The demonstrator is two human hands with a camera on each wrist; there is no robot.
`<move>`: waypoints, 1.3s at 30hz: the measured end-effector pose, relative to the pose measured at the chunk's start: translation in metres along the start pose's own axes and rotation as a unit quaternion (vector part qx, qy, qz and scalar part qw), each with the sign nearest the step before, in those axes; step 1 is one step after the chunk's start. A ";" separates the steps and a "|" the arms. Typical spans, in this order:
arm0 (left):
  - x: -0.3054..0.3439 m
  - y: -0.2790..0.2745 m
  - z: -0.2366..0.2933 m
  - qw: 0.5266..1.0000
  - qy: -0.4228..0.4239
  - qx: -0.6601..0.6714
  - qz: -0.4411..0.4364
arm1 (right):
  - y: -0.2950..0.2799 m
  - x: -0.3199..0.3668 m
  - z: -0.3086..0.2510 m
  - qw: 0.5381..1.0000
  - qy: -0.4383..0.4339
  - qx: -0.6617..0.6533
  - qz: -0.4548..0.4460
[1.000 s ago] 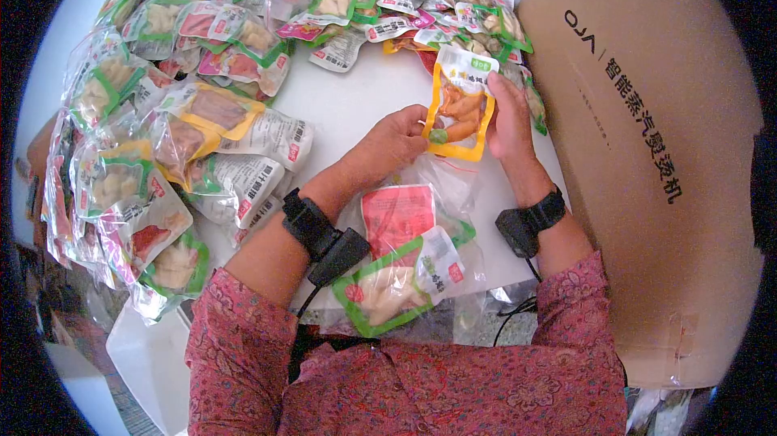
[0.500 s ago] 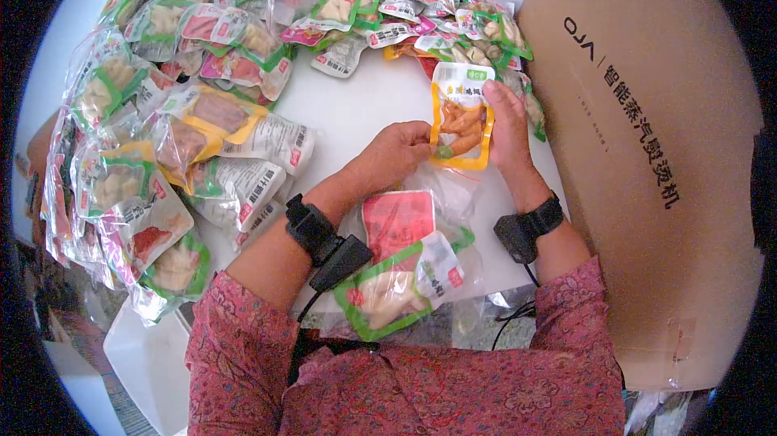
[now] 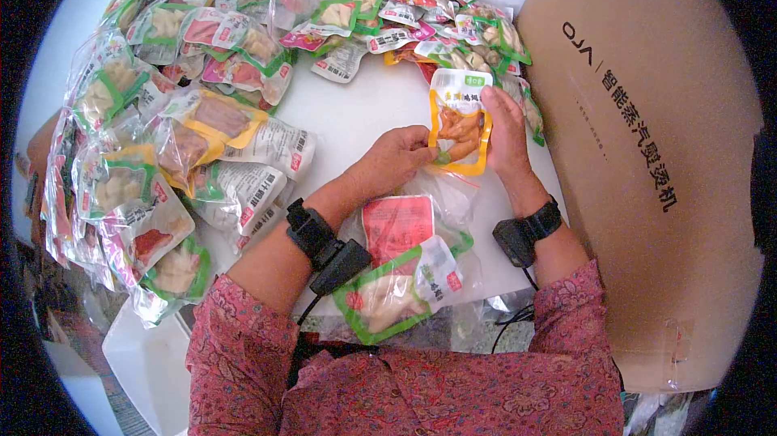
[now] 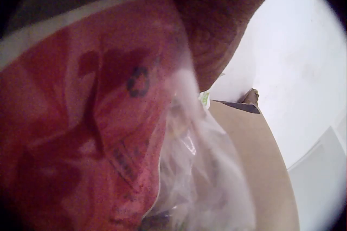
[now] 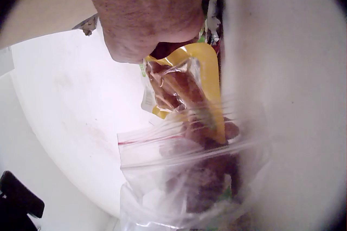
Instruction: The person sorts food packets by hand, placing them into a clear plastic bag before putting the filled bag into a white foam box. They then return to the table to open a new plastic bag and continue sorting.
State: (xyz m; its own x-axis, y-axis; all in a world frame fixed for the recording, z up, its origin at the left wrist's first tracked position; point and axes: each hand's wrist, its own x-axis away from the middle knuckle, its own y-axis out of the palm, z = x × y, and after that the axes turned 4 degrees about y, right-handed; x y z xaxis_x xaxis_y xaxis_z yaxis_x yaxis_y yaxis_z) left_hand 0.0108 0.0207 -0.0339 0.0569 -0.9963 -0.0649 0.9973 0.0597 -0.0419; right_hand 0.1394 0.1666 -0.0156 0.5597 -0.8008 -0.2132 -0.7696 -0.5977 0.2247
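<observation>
A yellow-edged meat packet point(image 3: 460, 124) with brown pieces behind its clear window is held upright between both hands. My right hand point(image 3: 508, 132) holds its right side, thumb on the front. At the packet's lower left corner, my left hand point(image 3: 396, 159) pinches with thumb and fingers. Just below is a clear zip bag point(image 3: 449, 197) with a red packet point(image 3: 396, 221) and a green-edged packet point(image 3: 388, 298) of pale meat. In the right wrist view, the bag's zip mouth point(image 5: 162, 150) overlaps the yellow-edged packet's lower end, and left fingers show through the plastic.
Clear bags filled with packets point(image 3: 146, 153) are heaped along the left of the white table point(image 3: 348, 104). Another heap of loose packets point(image 3: 453, 19) lies at the back. A large cardboard box point(image 3: 639, 169) stands along the right side.
Both hands have brought the yellow-edged packet slightly down toward the zip bag. The left hand's grip has shifted lower along the packet. The heaps have stayed put.
</observation>
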 end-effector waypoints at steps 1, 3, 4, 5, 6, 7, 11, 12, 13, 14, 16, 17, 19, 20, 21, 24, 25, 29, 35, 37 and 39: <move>-0.001 0.000 -0.002 1.000 0.014 -0.018 0.008 | 0.000 0.000 0.000 1.000 0.000 0.000 0.000; -0.001 0.001 -0.001 0.999 0.028 -0.036 0.016 | 0.001 0.001 -0.001 1.000 0.018 -0.018 -0.006; 0.001 0.002 0.002 0.998 0.024 -0.046 0.020 | 0.001 0.002 -0.002 1.000 0.018 -0.018 -0.006; 0.002 0.002 0.006 0.998 0.021 -0.055 0.023 | 0.001 0.002 -0.002 0.999 0.031 -0.023 0.002; 0.002 0.002 0.006 0.998 0.021 -0.055 0.023 | 0.001 0.003 -0.002 0.999 0.044 -0.028 0.009; 0.001 0.002 0.005 0.997 0.026 -0.062 0.024 | 0.000 0.002 -0.002 0.999 0.044 -0.028 0.009; 0.004 0.002 0.013 0.997 0.009 -0.071 0.026 | 0.002 0.004 -0.004 0.999 0.032 -0.019 -0.010; 0.004 0.003 0.014 0.997 0.009 -0.070 0.026 | 0.003 0.005 -0.005 0.999 0.032 -0.024 -0.007; 0.005 0.003 0.015 0.997 0.007 -0.070 0.027 | 0.003 0.005 -0.005 0.999 0.032 -0.024 -0.007; 0.005 0.003 0.016 0.997 0.005 -0.069 0.029 | 0.002 0.005 -0.005 0.999 0.034 -0.025 -0.007; 0.005 0.003 0.016 0.997 0.003 -0.065 0.029 | 0.003 0.005 -0.005 0.999 0.035 -0.027 -0.006; 0.005 0.003 0.016 0.998 0.002 -0.060 0.030 | 0.003 0.006 -0.006 0.999 0.038 -0.029 -0.008; 0.005 0.003 0.015 0.998 0.003 -0.058 0.030 | 0.003 0.006 -0.007 0.999 0.042 -0.031 -0.010; 0.005 0.003 0.015 0.998 0.004 -0.056 0.031 | 0.003 0.006 -0.006 0.999 0.040 -0.029 -0.016; 0.004 0.003 0.013 0.998 0.004 -0.055 0.031 | 0.003 0.005 -0.006 0.999 0.038 -0.026 -0.021; 0.003 0.002 0.011 0.997 0.013 -0.075 0.033 | 0.003 0.004 -0.004 0.999 0.034 -0.026 -0.003; 0.004 0.003 0.012 0.995 0.017 -0.087 0.035 | 0.004 0.004 -0.005 0.999 0.034 -0.025 -0.003; 0.003 0.003 0.010 0.996 0.020 -0.072 0.040 | 0.004 0.005 -0.006 0.999 0.032 -0.016 -0.013; 0.005 0.002 0.013 0.996 0.013 -0.086 0.038 | 0.006 0.007 -0.008 0.999 0.031 -0.011 -0.005; 0.002 0.001 0.008 0.996 0.019 -0.084 0.036 | 0.007 0.008 -0.008 0.999 0.030 -0.010 -0.009; 0.002 0.001 0.007 0.996 0.026 -0.083 0.034 | 0.008 0.008 -0.010 0.999 0.033 -0.014 -0.017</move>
State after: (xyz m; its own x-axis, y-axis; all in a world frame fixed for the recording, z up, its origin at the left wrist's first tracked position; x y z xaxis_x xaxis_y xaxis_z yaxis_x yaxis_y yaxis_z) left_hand 0.0124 0.0179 -0.0271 0.1175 -0.9852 -0.1247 0.9698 0.1408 -0.1993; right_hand 0.1409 0.1549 -0.0062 0.6045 -0.7808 -0.1576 -0.7417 -0.6239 0.2462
